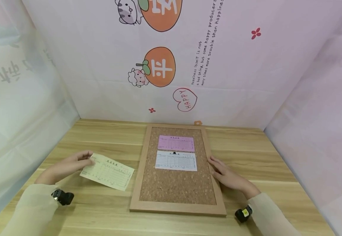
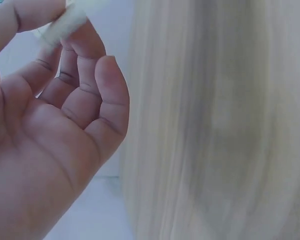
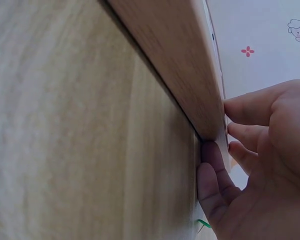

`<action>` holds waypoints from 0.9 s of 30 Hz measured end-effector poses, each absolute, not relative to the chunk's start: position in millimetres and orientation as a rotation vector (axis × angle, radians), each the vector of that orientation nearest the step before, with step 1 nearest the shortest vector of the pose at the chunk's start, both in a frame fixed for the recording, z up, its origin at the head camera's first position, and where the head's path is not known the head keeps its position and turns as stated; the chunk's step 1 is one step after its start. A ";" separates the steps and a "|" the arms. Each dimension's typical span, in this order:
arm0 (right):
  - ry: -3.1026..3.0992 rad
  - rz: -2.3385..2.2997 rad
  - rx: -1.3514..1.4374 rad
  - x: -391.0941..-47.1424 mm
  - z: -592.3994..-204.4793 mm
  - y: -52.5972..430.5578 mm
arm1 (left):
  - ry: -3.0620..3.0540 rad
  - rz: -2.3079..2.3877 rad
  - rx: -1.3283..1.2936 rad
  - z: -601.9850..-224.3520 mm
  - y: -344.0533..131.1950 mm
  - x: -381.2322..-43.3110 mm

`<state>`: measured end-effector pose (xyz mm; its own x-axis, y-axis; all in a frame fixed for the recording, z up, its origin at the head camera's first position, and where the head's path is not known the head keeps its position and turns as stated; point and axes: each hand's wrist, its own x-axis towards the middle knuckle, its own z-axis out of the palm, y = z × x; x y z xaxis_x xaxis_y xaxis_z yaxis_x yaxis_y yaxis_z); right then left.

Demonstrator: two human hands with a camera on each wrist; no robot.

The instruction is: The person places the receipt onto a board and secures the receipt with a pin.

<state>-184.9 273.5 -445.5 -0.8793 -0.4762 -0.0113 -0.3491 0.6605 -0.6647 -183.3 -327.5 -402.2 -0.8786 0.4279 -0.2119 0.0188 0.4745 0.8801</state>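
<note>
A pale yellow printed form (image 1: 109,172) is pinched at its upper left corner by my left hand (image 1: 72,165). The sheet is tilted, left of the corkboard (image 1: 177,191). In the left wrist view, my left hand (image 2: 55,125) has curled fingers with a blurred bit of paper (image 2: 65,25) at their tips. My right hand (image 1: 228,173) rests on the board's right frame. In the right wrist view, the fingertips touch the wooden frame (image 3: 175,55). On the cork, a pink form (image 1: 176,143) lies above a white form (image 1: 175,161), with a black pushpin (image 1: 174,153) at the white one's top edge.
The board lies flat on a wood-grain table (image 1: 106,139). A white printed cloth (image 1: 230,65) hangs behind, with more cloth at both sides. A small green object (image 3: 204,223) shows low in the right wrist view.
</note>
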 end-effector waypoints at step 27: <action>2.680 -1.074 -0.633 -186.3 -435.8 270.6 | 2.236 1.587 0.385 -386.1 -295.9 -187.3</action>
